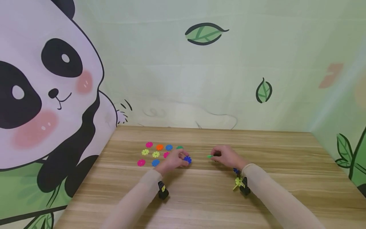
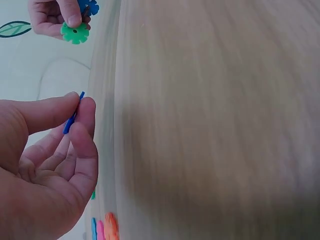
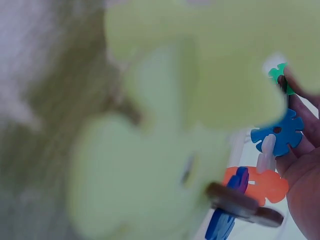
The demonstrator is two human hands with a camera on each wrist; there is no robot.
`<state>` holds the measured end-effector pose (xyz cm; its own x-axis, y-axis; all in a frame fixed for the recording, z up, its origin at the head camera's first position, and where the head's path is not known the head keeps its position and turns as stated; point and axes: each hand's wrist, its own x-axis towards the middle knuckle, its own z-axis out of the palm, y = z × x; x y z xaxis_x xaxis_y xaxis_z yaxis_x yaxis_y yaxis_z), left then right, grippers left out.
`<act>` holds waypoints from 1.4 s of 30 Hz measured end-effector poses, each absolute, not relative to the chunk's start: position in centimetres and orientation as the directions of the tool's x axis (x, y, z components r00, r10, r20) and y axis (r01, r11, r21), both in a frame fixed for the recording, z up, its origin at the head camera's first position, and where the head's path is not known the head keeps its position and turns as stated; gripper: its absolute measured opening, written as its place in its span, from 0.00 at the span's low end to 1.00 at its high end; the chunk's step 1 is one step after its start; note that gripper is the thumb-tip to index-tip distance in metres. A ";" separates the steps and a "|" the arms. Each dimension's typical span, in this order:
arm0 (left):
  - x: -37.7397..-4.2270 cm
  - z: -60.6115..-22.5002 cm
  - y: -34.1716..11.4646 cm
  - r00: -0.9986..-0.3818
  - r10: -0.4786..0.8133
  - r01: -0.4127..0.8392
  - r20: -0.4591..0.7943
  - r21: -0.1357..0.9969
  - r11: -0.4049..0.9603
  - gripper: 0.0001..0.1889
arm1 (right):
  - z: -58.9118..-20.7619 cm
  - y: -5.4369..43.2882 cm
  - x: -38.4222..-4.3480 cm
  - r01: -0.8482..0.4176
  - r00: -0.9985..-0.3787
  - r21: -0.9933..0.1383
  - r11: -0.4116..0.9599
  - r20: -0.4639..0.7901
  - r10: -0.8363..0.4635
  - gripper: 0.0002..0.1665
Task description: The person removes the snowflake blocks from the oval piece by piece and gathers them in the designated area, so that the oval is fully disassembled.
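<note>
In the head view my left hand [image 1: 173, 159] is above the table, just right of the loose discs. Its thumb and fingers pinch a dark blue notched plastic disc [image 1: 187, 159], seen edge-on as a blue disc [image 2: 74, 114] in the left wrist view. Across a gap, my right hand [image 1: 227, 156] pinches a green notched disc [image 2: 75, 33]. That disc belongs to a chain of interlocked discs running back under the right palm. The right wrist view shows a blue disc [image 3: 282, 132], an orange disc [image 3: 270, 186], a brown disc [image 3: 237, 204] and blurred yellow-green discs [image 3: 135, 180] close to the lens.
Several loose discs lie on the wooden table [image 1: 200, 197] to the left, among them a pink disc [image 1: 141, 163], an orange disc [image 1: 159, 147] and a yellow disc [image 1: 145, 152]. A panda-printed cloth backdrop [image 1: 160, 73] rises behind the table.
</note>
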<state>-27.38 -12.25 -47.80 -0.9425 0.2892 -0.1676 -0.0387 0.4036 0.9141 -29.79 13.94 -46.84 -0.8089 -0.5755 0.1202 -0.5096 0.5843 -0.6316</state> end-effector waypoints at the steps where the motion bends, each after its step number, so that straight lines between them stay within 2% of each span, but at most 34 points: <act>1: -27.4 -47.9 -12.4 -0.944 0.288 -0.029 -0.160 0.911 0.412 0.17 | -46.8 14.0 -29.8 -0.508 -0.810 -0.632 0.585 0.120 -0.574 0.03; 11: -27.6 -47.2 -13.7 -0.972 0.203 0.016 -0.120 0.824 0.566 0.20 | -46.7 14.1 -29.7 -0.511 -0.807 -0.635 0.580 0.120 -0.579 0.04; 22: -28.4 -47.6 -14.4 -0.978 0.199 0.099 -0.067 0.687 0.720 0.18 | -46.7 14.0 -29.7 -0.507 -0.809 -0.632 0.586 0.113 -0.577 0.04; 32: -29.0 -47.7 -14.3 -0.977 0.207 0.140 -0.048 0.591 0.795 0.17 | -46.7 13.9 -29.8 -0.506 -0.809 -0.632 0.587 0.113 -0.576 0.03; 42: -29.1 -47.9 -14.3 -0.981 0.186 0.119 -0.054 0.596 0.794 0.17 | -46.8 13.9 -29.8 -0.514 -0.807 -0.628 0.585 0.121 -0.579 0.03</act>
<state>-29.06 -14.32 -47.86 -0.9810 0.1864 -0.0535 0.1185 0.7945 0.5956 -29.80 13.85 -46.77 -0.8066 -0.5786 0.1210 -0.5136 0.5846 -0.6280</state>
